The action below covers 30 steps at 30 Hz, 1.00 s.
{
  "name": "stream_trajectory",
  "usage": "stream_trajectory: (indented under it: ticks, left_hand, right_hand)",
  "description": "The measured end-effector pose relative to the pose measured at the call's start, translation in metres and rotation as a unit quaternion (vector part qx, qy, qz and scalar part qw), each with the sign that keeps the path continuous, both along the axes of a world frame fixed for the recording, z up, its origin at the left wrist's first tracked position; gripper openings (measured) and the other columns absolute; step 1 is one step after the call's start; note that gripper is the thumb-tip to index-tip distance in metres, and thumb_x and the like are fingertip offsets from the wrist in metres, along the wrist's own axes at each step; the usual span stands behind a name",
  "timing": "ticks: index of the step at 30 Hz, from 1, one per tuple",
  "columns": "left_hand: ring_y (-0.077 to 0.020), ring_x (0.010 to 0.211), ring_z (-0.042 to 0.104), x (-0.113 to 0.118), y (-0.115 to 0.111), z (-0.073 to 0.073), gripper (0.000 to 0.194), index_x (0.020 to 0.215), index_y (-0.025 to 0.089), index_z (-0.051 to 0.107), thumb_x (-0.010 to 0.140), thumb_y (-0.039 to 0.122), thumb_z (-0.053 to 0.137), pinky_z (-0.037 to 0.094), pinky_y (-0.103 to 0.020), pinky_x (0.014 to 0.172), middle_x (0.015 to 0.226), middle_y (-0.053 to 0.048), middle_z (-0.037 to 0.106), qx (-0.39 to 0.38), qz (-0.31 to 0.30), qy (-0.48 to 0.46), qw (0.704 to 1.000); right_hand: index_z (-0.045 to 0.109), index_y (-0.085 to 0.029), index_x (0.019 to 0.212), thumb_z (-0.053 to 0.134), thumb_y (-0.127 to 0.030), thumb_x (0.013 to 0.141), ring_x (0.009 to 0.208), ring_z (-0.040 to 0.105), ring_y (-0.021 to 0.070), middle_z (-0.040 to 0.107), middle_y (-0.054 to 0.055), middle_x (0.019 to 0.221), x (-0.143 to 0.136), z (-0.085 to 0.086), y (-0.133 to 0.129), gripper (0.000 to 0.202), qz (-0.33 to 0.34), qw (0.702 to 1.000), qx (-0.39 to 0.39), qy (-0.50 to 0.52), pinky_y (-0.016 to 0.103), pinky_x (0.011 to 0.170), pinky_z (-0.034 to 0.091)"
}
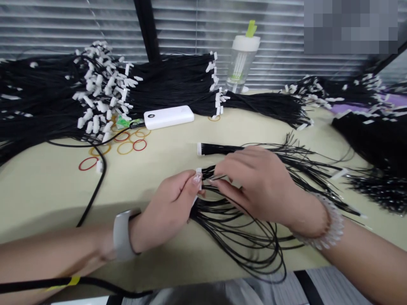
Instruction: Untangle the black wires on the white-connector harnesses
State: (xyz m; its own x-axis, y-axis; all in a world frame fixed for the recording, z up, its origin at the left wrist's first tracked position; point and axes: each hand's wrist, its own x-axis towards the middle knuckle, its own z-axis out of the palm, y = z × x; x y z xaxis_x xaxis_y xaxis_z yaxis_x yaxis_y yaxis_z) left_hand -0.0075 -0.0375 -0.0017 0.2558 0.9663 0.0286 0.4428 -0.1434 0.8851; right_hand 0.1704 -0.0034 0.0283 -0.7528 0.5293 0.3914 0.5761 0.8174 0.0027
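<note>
My left hand point(173, 197) grips a white connector point(199, 171) between thumb and fingers, near the middle of the table. Black wires point(235, 237) run from it and loop out to the right and toward me. Just right of the connector, my right hand point(254, 182) pinches a thin black wire point(218, 178) between thumb and forefinger, close to the connector's wire side. Its other fingers are curled. Whether that wire's tip is inside the connector cannot be made out. Behind both hands lies a second white connector point(199, 148) with a flat row of black wires.
Large bundles of black cables with white connectors point(100, 91) line the back. A white power bank point(169, 117), rubber bands point(140, 145) and a clear bottle point(241, 63) are there too. More black wire bundles point(375, 144) lie at right. A black cord point(101, 182) crosses the left side.
</note>
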Motion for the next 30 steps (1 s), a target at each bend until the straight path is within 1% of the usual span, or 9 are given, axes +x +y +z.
stream_trajectory:
  ticks: [4,7,11,15,17,20,23,26,30]
  left_hand:
    - [-0.01,0.059,0.04,-0.001,-0.001,-0.001,0.033,0.07,0.017,0.044,0.087,0.04,0.028,0.034,-0.021,0.054,0.063,0.003,0.044,-0.022,0.031,-0.018,0.999]
    - [-0.0098,0.059,0.04,-0.003,0.001,-0.003,0.034,0.068,0.018,0.043,0.087,0.042,0.028,0.035,-0.021,0.055,0.063,0.003,0.044,-0.025,0.034,-0.019,0.999]
    - [-0.0104,0.06,0.043,-0.004,0.003,-0.006,0.035,0.068,0.018,0.044,0.086,0.043,0.03,0.035,-0.021,0.054,0.063,0.002,0.046,-0.035,0.033,-0.009,0.999]
    - [-0.0099,0.056,0.041,-0.005,0.002,-0.007,0.036,0.067,0.018,0.045,0.086,0.044,0.03,0.035,-0.021,0.052,0.061,0.002,0.047,-0.038,0.037,-0.005,0.999]
    - [-0.0094,0.055,0.04,-0.005,0.001,-0.006,0.037,0.064,0.017,0.044,0.086,0.044,0.03,0.035,-0.021,0.052,0.059,0.003,0.046,-0.031,0.042,-0.005,0.999]
    - [-0.0095,0.057,0.041,-0.004,0.003,-0.004,0.036,0.065,0.017,0.044,0.086,0.042,0.03,0.035,-0.02,0.052,0.061,0.003,0.046,-0.019,0.067,-0.02,0.997]
    - [-0.0096,0.055,0.041,-0.003,0.004,-0.002,0.036,0.068,0.017,0.046,0.085,0.045,0.031,0.034,-0.02,0.048,0.062,0.002,0.047,-0.031,0.109,-0.026,0.993]
    - [-0.0094,0.053,0.042,-0.002,0.006,0.0,0.04,0.069,0.017,0.048,0.084,0.049,0.03,0.034,-0.019,0.045,0.06,0.003,0.045,-0.051,0.147,-0.027,0.987]
    - [-0.0096,0.052,0.043,-0.001,0.006,0.001,0.041,0.068,0.017,0.047,0.084,0.049,0.029,0.034,-0.02,0.045,0.059,0.003,0.044,-0.039,0.161,-0.019,0.986]
  right_hand:
    - [0.046,-0.013,0.113,0.057,-0.039,0.072,0.089,0.049,0.023,0.054,0.011,0.102,0.009,-0.003,0.014,0.049,-0.049,0.996,0.072,0.001,0.035,0.075,0.035]
    - [0.038,-0.013,0.125,0.057,-0.029,0.072,0.102,0.045,0.0261,0.048,0.013,0.117,0.018,-0.008,0.027,0.058,-0.081,0.992,0.069,-0.065,0.04,0.086,0.033]
    - [0.041,-0.014,0.123,0.051,-0.019,0.072,0.103,0.046,0.0233,0.052,0.009,0.113,0.03,-0.014,0.044,0.052,-0.119,0.985,0.088,-0.086,0.042,0.096,0.026]
    - [0.048,-0.017,0.116,0.047,-0.021,0.076,0.097,0.05,0.0211,0.057,0.006,0.104,0.033,-0.014,0.055,0.04,-0.128,0.977,0.163,-0.049,0.042,0.097,0.023]
    - [0.048,-0.018,0.115,0.049,-0.027,0.076,0.092,0.051,0.021,0.058,0.006,0.098,0.032,-0.012,0.056,0.04,-0.133,0.977,0.162,-0.046,0.041,0.093,0.027]
    - [0.05,-0.015,0.109,0.055,-0.046,0.07,0.073,0.054,0.0177,0.059,0.005,0.084,0.037,-0.004,0.052,0.05,-0.175,0.982,0.042,-0.051,0.031,0.07,0.04]
    - [0.056,-0.017,0.084,0.05,-0.054,0.071,0.051,0.047,0.0107,0.056,0.0,0.063,0.05,0.008,0.045,0.04,-0.205,0.96,-0.156,-0.111,0.022,0.048,0.034]
    - [0.056,-0.018,0.064,0.043,-0.043,0.079,0.044,0.041,0.0073,0.052,-0.002,0.052,0.061,0.018,0.034,0.032,-0.157,0.903,-0.335,-0.218,0.019,0.043,0.028]
    - [0.056,-0.019,0.066,0.04,-0.01,0.074,0.051,0.043,0.0047,0.055,-0.005,0.058,0.051,0.028,0.013,0.019,-0.028,0.867,-0.444,-0.223,0.016,0.047,0.03]
